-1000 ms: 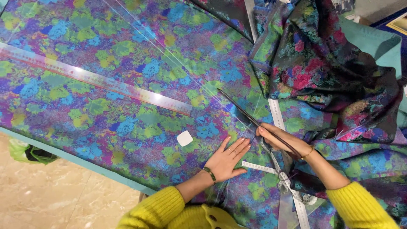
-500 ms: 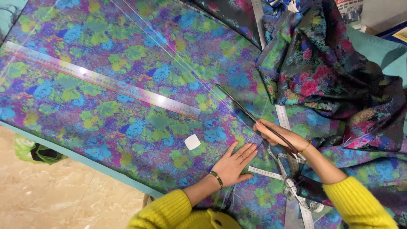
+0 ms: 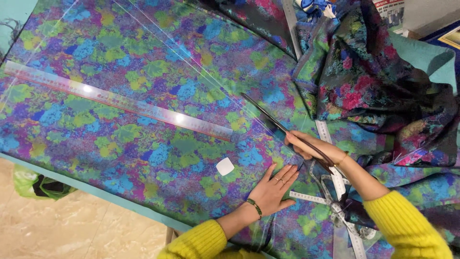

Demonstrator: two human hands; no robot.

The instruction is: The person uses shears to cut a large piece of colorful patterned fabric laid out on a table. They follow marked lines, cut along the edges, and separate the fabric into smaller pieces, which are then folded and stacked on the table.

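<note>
A large sheet of multicoloured floral fabric [image 3: 143, 96] lies spread over the table. My right hand [image 3: 306, 146] grips long dark scissors [image 3: 273, 120], whose blades point up and left along a white chalk line on the cloth. My left hand [image 3: 275, 189] rests flat on the fabric just below the scissors, fingers spread. A small white piece of chalk [image 3: 224, 166] lies on the cloth left of my left hand.
A long clear ruler [image 3: 120, 100] lies across the fabric at left. A white measuring tape [image 3: 335, 177] runs under my right wrist. Bunched fabric [image 3: 373, 81] is piled at the upper right. The table's teal edge [image 3: 96, 192] borders a tiled floor with a green bag [image 3: 28, 182].
The view has shifted slightly. The scissors and my right hand have moved a little up and left along the chalk line; my left hand stays pressed flat on the cloth.
</note>
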